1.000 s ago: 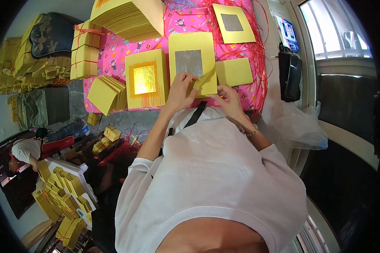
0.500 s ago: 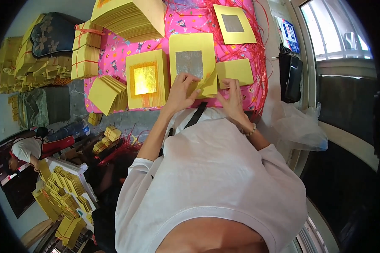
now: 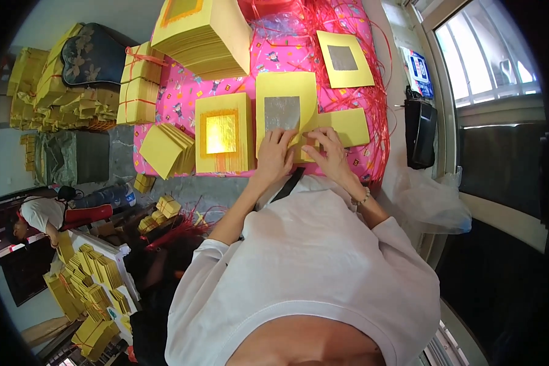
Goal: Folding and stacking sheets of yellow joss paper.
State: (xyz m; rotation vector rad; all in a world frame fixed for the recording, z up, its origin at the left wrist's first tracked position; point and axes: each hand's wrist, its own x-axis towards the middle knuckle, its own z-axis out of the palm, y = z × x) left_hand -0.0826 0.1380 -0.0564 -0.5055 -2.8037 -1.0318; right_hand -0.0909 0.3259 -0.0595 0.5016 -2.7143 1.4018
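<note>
Before me lies a stack of yellow paper sheets whose top sheet point(image 3: 287, 84) bears a silver foil square point(image 3: 279, 111). The right side of that sheet curls up and over. My left hand point(image 3: 276, 154) has its fingers bent over the sheet's lower part, closed at the curl. At the lifted edge my right hand point(image 3: 332, 156) pinches the paper between thumb and fingers. A plain yellow folded piece point(image 3: 349, 127) lies just right of the stack, beside my right hand. Left of it stands a stack with a gold foil square point(image 3: 221, 133) bordered in orange.
Fanned yellow folds point(image 3: 165, 149) and tied bundles point(image 3: 139, 91) sit at the left, with a tall paper stack point(image 3: 210, 46) behind. Red plastic strands point(image 3: 378, 104) line the right edge of the pink patterned cloth point(image 3: 274, 56). Another person point(image 3: 41, 213) works at the far left.
My right hand has moved left from the folded piece onto the sheet's lifted edge. The sheet's right side is now curled further over. The whole view has shifted slightly.
</note>
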